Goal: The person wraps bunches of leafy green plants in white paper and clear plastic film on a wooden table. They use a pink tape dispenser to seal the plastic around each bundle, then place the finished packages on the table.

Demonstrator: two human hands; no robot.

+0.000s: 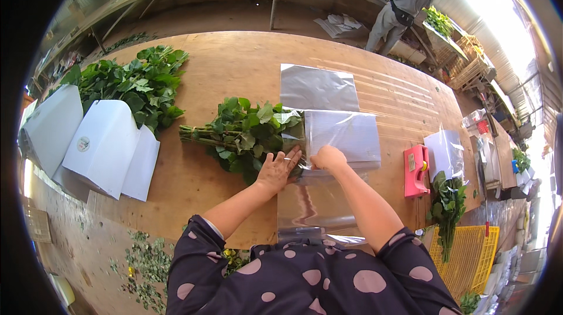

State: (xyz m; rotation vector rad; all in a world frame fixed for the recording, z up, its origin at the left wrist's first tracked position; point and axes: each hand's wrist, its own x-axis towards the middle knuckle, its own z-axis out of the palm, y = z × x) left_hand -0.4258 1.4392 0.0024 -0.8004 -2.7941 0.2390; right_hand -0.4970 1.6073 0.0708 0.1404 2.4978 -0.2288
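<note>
A bunch of leafy flower stems (pixel 246 132) lies across the plywood table, its cut ends to the left. Its right end rests on clear plastic film and meets a sheet of white corrugated cardboard (pixel 343 139) under film. My left hand (pixel 278 167) lies spread, fingers apart, on the film at the bunch's right end. Just right of it, my right hand (pixel 327 158) is curled with bent fingers at the cardboard's left edge; whether it pinches the film is hidden. More clear film (pixel 316 209) spreads below both hands, and a silvery film sheet (pixel 319 86) lies behind the cardboard.
On the left lie more leafy bunches (pixel 132 82) and white-wrapped bundles (pixel 101 143). A pink tape dispenser (pixel 415 171) stands at the right beside a wrapped bunch (pixel 448 200) overhanging the table edge. Below it is a yellow plastic crate (pixel 466 258). A person (pixel 400 7) stands at the far bench.
</note>
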